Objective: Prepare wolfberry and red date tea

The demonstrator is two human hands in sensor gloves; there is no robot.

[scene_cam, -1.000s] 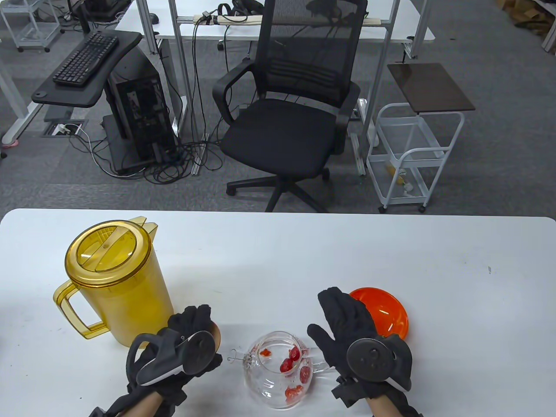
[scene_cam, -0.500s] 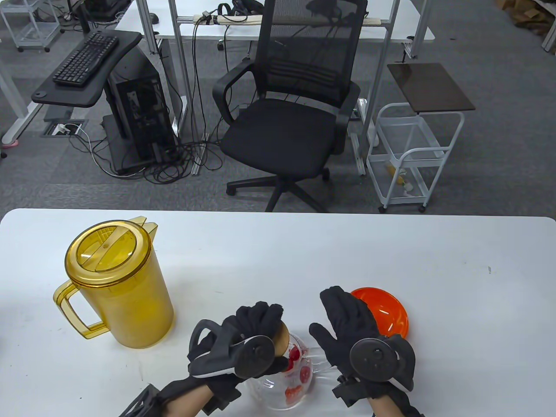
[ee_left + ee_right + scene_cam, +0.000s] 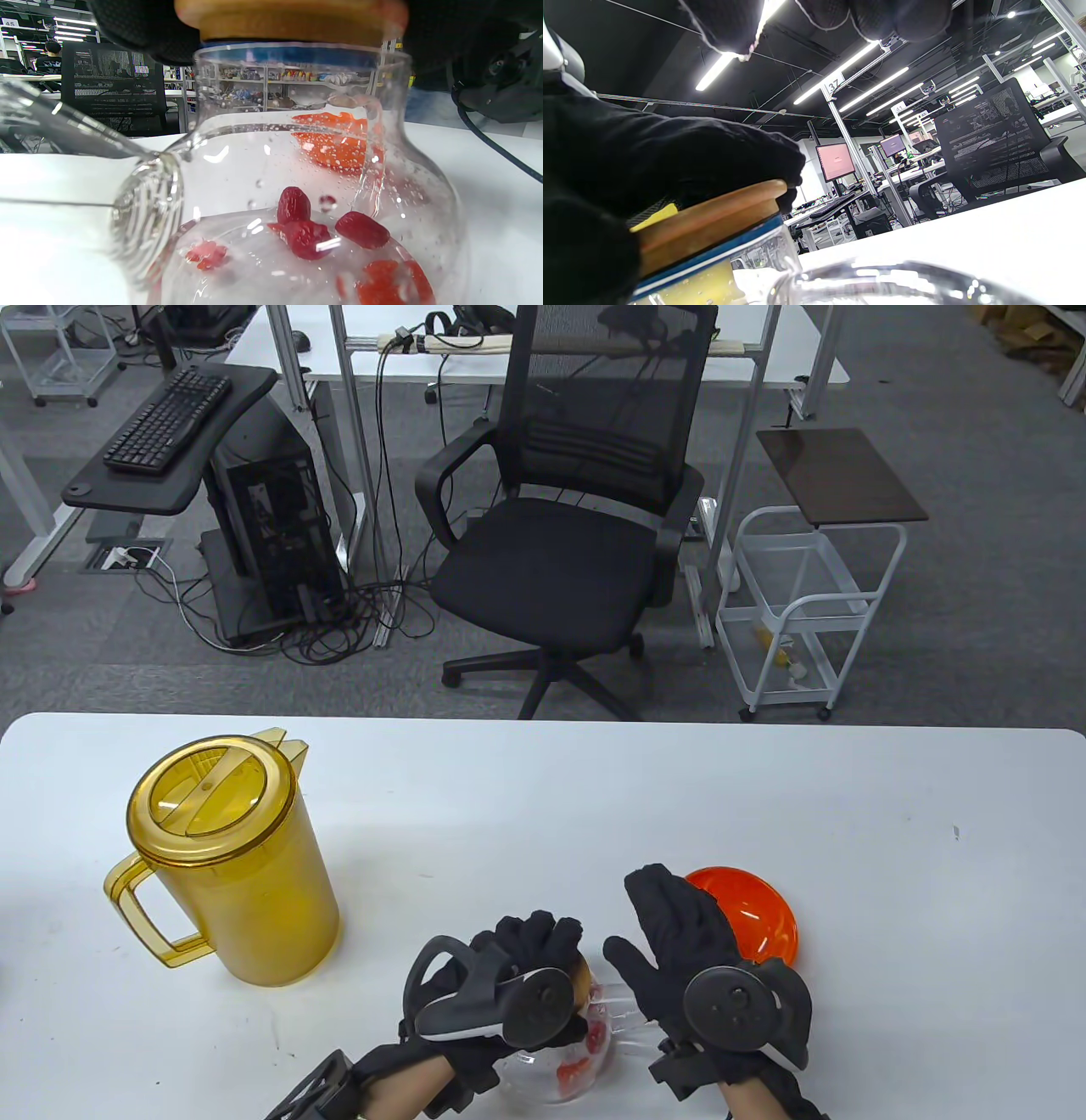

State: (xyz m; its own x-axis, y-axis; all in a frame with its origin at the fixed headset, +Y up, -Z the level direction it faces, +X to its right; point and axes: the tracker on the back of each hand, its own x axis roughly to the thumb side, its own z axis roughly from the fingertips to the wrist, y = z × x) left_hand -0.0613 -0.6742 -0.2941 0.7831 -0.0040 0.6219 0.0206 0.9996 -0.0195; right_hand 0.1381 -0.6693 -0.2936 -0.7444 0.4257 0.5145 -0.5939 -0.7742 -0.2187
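A glass teapot (image 3: 556,1069) stands at the table's near edge, with red dates (image 3: 305,237) and small red bits floating in water. My left hand (image 3: 539,942) grips a round wooden lid (image 3: 582,976) from above and holds it at the pot's mouth. In the left wrist view the lid (image 3: 292,19) with its blue ring sits at the rim. In the right wrist view the lid (image 3: 712,216) shows under the left glove. My right hand (image 3: 670,920) lies flat and open just right of the pot, above its glass handle (image 3: 632,1025), holding nothing.
A yellow lidded pitcher (image 3: 229,865) stands at the left, its handle toward the table's left edge. An orange plate (image 3: 759,912) lies just right of my right hand. Beyond the table's far edge stand an office chair (image 3: 560,560) and a white cart (image 3: 806,602).
My left hand has carried the wooden lid rightward from beside the pitcher to over the teapot and brought it down to the mouth. The right hand has barely moved.
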